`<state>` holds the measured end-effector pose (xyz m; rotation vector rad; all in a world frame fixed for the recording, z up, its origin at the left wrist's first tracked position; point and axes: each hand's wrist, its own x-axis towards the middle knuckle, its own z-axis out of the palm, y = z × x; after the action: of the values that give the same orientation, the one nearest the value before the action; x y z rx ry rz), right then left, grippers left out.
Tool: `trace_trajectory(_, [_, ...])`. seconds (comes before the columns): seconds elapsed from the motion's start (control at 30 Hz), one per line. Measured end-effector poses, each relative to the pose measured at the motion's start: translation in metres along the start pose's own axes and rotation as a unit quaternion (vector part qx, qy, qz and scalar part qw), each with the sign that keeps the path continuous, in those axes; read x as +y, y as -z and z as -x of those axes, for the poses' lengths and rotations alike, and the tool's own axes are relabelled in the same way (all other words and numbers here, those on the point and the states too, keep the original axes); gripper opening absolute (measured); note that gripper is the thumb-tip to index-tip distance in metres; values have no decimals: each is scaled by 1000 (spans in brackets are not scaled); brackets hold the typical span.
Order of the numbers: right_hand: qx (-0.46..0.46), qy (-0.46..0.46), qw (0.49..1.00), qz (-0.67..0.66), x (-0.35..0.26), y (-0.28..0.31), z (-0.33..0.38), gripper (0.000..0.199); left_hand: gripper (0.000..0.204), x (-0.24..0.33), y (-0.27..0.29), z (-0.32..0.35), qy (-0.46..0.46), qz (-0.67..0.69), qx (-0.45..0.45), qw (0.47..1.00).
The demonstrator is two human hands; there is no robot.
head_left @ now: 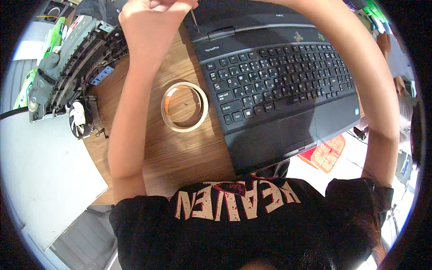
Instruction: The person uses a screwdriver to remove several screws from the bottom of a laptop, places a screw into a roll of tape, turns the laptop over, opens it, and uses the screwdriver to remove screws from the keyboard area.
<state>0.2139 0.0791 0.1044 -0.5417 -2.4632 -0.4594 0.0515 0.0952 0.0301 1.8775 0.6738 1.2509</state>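
Black laptop (279,85) lies open on the wooden worktop (180,157), right of a tape roll (184,106). Left hand (150,22), at the far edge, has its grip closed on a thin metal tool (194,21) touching the laptop's hinge. Right hand out of view. Dismantled device (67,72) sits far left.

The left hand (150,22) holds a thin tool (194,21) just above the black laptop (274,85). A tape roll (184,106) lies left of the laptop.
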Motion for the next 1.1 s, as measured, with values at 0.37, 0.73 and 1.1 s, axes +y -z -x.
trace_trajectory(0.37, [-68,-239,968,-22,-13,9,4,22,17,-7,1,0,61,34,-118,991])
trace_trajectory(0.73, [-72,-157,984,35,-5,7,-1,25,41,-64,17,51,152,15,-50,987])
trace_trajectory(1.1, [-147,-150,978,-1,-8,6,-10,28,72,-64,13,44,325,110,-135,930])
